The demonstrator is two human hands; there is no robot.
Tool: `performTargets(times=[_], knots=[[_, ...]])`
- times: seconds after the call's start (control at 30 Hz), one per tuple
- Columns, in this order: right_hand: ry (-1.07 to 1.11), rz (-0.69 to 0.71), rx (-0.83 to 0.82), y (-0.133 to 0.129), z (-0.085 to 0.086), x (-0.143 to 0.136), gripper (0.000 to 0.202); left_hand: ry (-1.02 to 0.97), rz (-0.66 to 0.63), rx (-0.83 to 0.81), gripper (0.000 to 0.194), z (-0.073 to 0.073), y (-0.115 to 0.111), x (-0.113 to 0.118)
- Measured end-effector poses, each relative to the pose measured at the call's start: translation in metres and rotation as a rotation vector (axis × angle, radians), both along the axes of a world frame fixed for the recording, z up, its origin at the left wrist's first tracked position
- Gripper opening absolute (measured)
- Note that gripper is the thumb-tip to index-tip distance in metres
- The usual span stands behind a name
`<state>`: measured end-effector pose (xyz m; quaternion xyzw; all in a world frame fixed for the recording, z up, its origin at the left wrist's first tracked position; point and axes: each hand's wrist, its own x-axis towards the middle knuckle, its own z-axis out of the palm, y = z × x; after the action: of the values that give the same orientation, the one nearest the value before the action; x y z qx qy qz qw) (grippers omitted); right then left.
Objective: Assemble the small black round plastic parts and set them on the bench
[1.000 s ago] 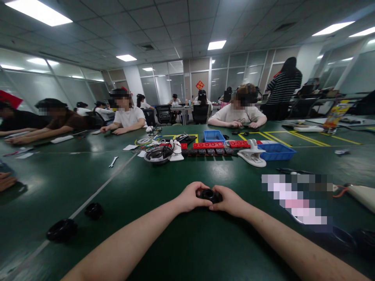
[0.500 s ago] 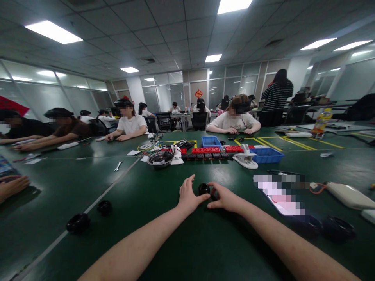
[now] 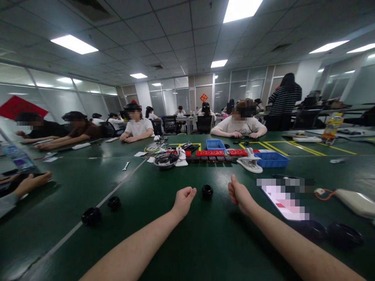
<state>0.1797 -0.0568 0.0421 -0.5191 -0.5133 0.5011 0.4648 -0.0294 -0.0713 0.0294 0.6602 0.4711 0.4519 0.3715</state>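
Observation:
A small glossy black round pot-like object (image 3: 207,192) with a hollow top stands on the green table between my hands, touched by neither. Just to its left is my left hand (image 3: 183,201), fingers curled into a fist and the thumb laid along the top. My right hand (image 3: 241,195) is farther off on the other side, its fingers folded in and the thumb pointing up. Nothing shows in either fist. Two similar black round objects, one larger (image 3: 91,216) and one smaller (image 3: 114,203), lie to the left. Two more dark round objects (image 3: 345,235) are at the right, partly blurred.
Beyond my hands are red-and-black power strips (image 3: 209,153), blue bins (image 3: 271,160), a white clamp (image 3: 250,160) and coiled cables (image 3: 165,159). A phone (image 3: 288,205) and a pale power bank (image 3: 356,202) lie right. A wrench (image 3: 126,166) lies left. Other people sit around the table.
Both hands have drawn away from the black pot-like object, the right one moving farther right, and their spread fingers have curled into fists. The view has shifted slightly left.

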Motion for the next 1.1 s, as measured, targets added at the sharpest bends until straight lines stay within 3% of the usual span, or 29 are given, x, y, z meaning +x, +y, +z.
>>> performTargets(times=[0.1,0.23,0.27,0.33,0.4,0.53,0.77,0.83,0.9,0.97,1.0,1.07,1.1], knots=[[0.068,0.131,0.083,-0.016,0.012,-0.012,0.044,-0.107,-0.172,-0.097,0.039,0.007,-0.01,0.002],[0.404,0.471,0.057,-0.052,0.025,-0.04,0.042,-0.112,-0.686,-0.375,0.053,0.001,-0.031,0.015],[0.45,0.583,0.005,-0.06,0.026,-0.047,0.043,-0.133,-0.744,-0.402,0.057,-0.002,-0.037,0.019],[0.502,0.739,-0.068,-0.071,0.025,-0.057,0.045,-0.145,-0.777,-0.382,0.05,-0.008,-0.045,0.025],[0.558,0.789,-0.115,-0.075,0.022,-0.061,0.047,-0.164,-0.753,-0.361,0.045,-0.011,-0.049,0.03],[0.634,0.742,-0.198,-0.07,0.017,-0.06,0.053,-0.164,-0.71,-0.363,0.048,-0.009,-0.05,0.033],[0.564,0.511,-0.175,-0.078,0.011,-0.073,0.054,-0.131,-0.634,-0.356,0.045,-0.007,-0.053,0.039],[0.542,0.518,-0.151,-0.077,0.014,-0.072,0.05,-0.105,-0.612,-0.39,0.045,-0.003,-0.05,0.038],[0.513,0.609,-0.116,-0.071,0.021,-0.064,0.042,-0.053,-0.609,-0.393,0.046,0.006,-0.045,0.032],[0.462,0.765,-0.094,-0.061,0.03,-0.049,0.035,0.009,-0.681,-0.291,0.046,0.02,-0.042,0.022],[0.409,0.854,-0.103,-0.056,0.033,-0.041,0.033,0.063,-0.779,-0.262,0.047,0.028,-0.042,0.017],[0.245,1.019,-0.124,-0.049,0.039,-0.026,0.032,0.213,-1.147,-0.351,0.05,0.044,-0.046,0.009],[0.134,1.061,-0.122,-0.048,0.04,-0.022,0.033,0.175,-1.206,-0.348,0.054,0.049,-0.051,0.008]])
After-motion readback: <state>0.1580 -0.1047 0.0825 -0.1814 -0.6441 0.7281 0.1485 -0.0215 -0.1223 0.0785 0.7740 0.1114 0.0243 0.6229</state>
